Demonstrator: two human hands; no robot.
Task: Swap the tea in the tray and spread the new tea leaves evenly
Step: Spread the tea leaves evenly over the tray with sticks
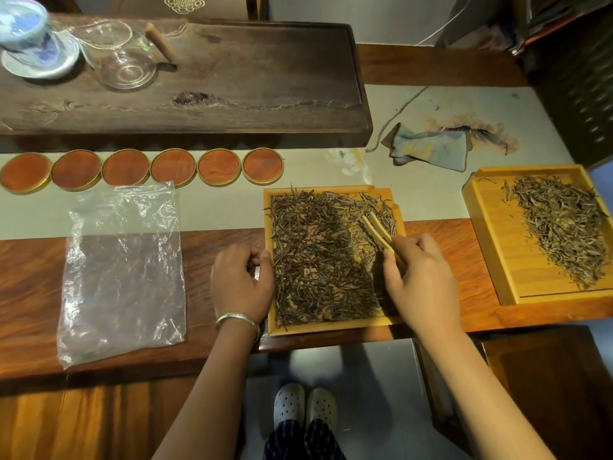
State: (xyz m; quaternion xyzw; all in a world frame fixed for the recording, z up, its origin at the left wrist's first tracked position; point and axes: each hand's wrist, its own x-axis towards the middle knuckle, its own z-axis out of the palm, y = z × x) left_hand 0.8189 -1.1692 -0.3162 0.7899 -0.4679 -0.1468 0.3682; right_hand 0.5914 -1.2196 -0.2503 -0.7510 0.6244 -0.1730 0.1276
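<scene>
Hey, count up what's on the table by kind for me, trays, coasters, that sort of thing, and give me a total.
Square bamboo trays holding dry tea leaves: 2
Round red wooden coasters with brass rims: 6
Clear plastic bag: 1
Bamboo tongs: 1
Dark wooden tea board: 1
Folded blue-grey cloth: 1
Total: 12

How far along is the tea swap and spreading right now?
Mostly done: the near tray already holds tea leaves over most of its floor, and the plastic bag lies flat. In hand: the right hand works bamboo tongs through the leaves while the left hand steadies the tray. Left: evening out thin patches.
</scene>
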